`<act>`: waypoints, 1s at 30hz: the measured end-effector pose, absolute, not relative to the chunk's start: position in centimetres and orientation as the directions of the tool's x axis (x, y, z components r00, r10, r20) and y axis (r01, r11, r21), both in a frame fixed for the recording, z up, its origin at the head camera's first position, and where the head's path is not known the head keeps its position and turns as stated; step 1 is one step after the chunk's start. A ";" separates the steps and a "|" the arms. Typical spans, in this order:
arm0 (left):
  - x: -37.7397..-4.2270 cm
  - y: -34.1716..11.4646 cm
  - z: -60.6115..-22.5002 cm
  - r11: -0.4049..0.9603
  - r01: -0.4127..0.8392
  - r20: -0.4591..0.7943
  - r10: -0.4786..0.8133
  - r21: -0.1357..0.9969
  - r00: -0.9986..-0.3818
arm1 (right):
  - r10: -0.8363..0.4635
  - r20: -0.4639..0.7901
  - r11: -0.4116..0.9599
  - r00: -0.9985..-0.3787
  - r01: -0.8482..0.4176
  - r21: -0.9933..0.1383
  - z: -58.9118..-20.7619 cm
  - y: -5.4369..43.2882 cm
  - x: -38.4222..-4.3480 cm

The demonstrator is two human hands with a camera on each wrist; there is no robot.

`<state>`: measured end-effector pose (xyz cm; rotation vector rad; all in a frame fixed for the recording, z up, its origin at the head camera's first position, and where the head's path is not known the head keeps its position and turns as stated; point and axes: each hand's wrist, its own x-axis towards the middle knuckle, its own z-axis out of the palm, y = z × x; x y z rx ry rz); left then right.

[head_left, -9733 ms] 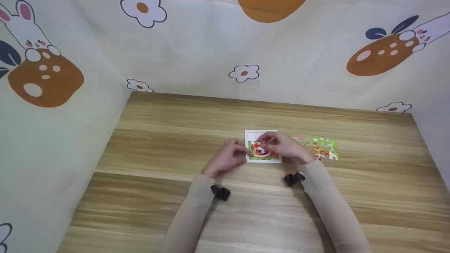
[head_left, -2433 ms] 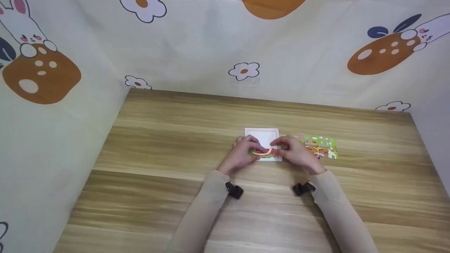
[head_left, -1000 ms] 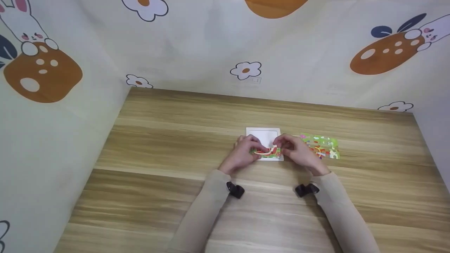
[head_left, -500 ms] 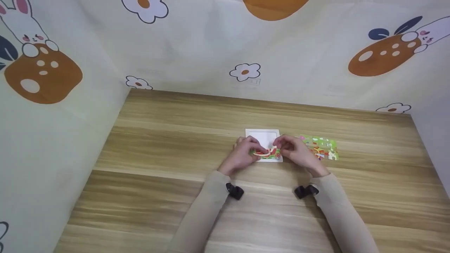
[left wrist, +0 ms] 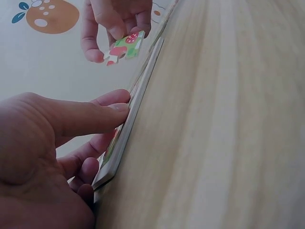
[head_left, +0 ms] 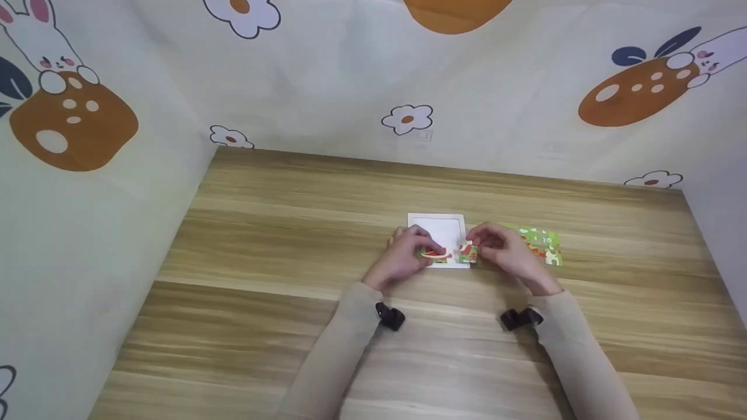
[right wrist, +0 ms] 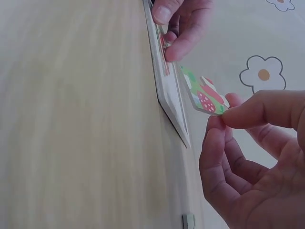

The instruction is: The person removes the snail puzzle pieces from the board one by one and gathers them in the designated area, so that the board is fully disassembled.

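A white square puzzle tray [head_left: 439,224] lies on the wooden table, its upper part bare white. A few red and green puzzle pieces [head_left: 439,257] sit along its lower edge, partly covered by my left hand [head_left: 404,252]. That hand grips the tray's near left side, with the thumb at the rim [left wrist: 136,107] in the left wrist view. My right hand [head_left: 506,255] pinches one puzzle piece [right wrist: 207,95] between thumb and fingers. Printed with a red spotted mushroom on green, this piece is raised above the tray's right edge.
Right of the tray lie several loose green and red puzzle pieces [head_left: 544,238], partly behind my right hand. A patterned cloth wall [head_left: 327,87] with flowers and oranges rises behind the table [head_left: 280,233].
Several seconds ago more pieces filled the tray's middle. In the last half second my right hand has shifted right, lifting the mushroom piece from the tray's lower right corner. My left hand has stayed put.
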<state>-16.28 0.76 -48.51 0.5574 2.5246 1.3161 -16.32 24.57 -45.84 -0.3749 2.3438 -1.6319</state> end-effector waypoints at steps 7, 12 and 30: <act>-16.1 0.8 -48.5 0.486 0.204 -0.032 0.434 0.850 -0.900 | -0.305 -0.091 0.366 -0.948 -0.029 -0.930 -45.5 26.5 -15.9; -16.1 0.8 -48.5 0.486 0.220 -0.020 0.441 0.846 -0.897 | -0.266 -0.081 0.350 -0.961 -0.018 -0.937 -45.5 27.7 -15.7; -16.1 0.7 -48.6 0.489 0.245 -0.002 0.450 0.837 -0.893 | -0.184 -0.090 0.314 -0.979 0.028 -0.949 -45.4 31.2 -14.4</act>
